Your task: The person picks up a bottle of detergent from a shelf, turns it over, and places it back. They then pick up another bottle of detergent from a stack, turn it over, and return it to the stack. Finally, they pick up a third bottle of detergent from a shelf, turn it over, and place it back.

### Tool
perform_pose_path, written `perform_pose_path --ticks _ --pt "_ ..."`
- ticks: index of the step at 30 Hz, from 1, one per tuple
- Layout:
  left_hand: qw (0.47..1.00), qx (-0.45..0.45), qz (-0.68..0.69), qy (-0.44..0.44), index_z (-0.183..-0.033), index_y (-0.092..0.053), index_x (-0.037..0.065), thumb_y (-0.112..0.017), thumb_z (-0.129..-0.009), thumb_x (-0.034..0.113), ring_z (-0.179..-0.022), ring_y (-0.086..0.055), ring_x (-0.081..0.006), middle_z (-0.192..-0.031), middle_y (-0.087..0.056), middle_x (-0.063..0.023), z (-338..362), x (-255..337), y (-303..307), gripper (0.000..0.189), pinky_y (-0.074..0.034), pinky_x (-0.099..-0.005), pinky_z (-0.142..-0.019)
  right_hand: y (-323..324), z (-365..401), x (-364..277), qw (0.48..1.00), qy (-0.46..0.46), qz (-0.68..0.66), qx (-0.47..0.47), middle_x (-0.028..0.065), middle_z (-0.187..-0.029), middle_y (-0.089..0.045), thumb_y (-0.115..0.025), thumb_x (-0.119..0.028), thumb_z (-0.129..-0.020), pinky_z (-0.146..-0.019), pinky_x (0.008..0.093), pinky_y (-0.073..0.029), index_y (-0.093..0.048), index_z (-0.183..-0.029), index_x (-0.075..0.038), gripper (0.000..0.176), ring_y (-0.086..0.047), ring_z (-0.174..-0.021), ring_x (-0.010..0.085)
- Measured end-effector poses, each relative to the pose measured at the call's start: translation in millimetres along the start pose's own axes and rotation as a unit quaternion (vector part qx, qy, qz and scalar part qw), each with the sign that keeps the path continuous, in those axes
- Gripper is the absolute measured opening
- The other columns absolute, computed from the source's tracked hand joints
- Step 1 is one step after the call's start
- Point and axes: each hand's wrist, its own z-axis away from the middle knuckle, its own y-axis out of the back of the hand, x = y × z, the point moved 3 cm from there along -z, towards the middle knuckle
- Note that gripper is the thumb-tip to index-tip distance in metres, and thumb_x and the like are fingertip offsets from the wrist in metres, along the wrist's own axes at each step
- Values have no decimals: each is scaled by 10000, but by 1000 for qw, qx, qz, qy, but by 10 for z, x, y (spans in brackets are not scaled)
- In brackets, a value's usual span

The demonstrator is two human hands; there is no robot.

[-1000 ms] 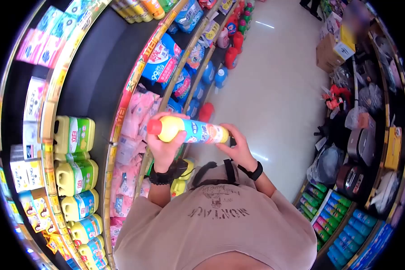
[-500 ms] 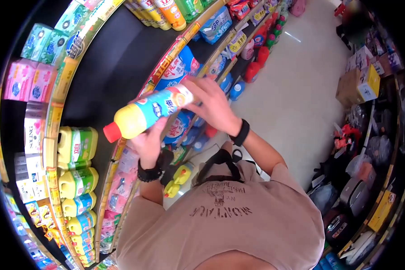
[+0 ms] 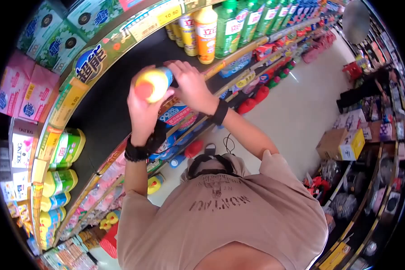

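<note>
A yellow bottle (image 3: pixel 159 84) with a red cap and a blue label is held over the dark shelf board, its cap end toward the camera. My left hand (image 3: pixel 141 108) wraps round its side, with the thumb across the front. My right hand (image 3: pixel 191 85) is at the bottle's far, blue-labelled end, fingers bent against it. An orange bottle (image 3: pixel 206 38) and green bottles (image 3: pixel 231 31) stand upright on the shelf beyond my hands.
Yellow-green jugs (image 3: pixel 60 182) line the shelf at left, below boxes (image 3: pixel 54 47) on a higher shelf. A price-tag rail (image 3: pixel 144 28) curves overhead. Across the aisle are a cardboard box (image 3: pixel 335 143) and a person in dark clothes (image 3: pixel 362 92).
The bottle has moved up and turned from lying sideways to pointing its cap at the camera. Both hands moved with it, nearer the upright bottles, and the view has shifted.
</note>
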Motion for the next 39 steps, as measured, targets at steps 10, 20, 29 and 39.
perform_pose_path --ticks 10,20,29,39 --pt "992 -75 -14 102 -1144 -659 -6 -778 -898 121 -966 -667 -119 -1065 -721 -61 -1083 -548 -46 301 -522 -302 -877 -315 -527 584 978 -114 -134 -109 232 -1130 -657 -754 -295 -883 -862 528 -537 -549 -1127 13 443 -636 -1070 444" --pt "989 28 -68 126 -1314 -634 5 -736 -949 273 -1165 -585 -178 -1300 -661 -64 -2104 -2115 69 464 -430 -321 -1025 -1119 -1197 862 899 -234 -353 109 242 -1099 -674 -614 4 -829 -926 382 -511 -441 -1410 17 606 -653 -1109 316" --pt "931 25 -365 -4 -1302 -613 -21 -686 -988 346 -1095 -609 -192 -1235 -670 -100 -2007 -2385 201 488 -474 -328 -955 -738 -1224 890 822 -250 -512 -29 253 -1316 -623 -543 13 -846 -1054 383 -436 -540 -1363 48 518 -562 -1284 376" --pt "964 -46 -230 126 -1243 -624 -16 -563 -1003 236 -786 -530 -134 -1021 -649 -46 -1812 -2835 635 353 -465 -309 -704 -902 -1056 827 847 -241 -473 -39 274 -1332 -554 -592 -22 -855 -1098 438 -399 -425 -1410 66 586 -509 -1311 393"
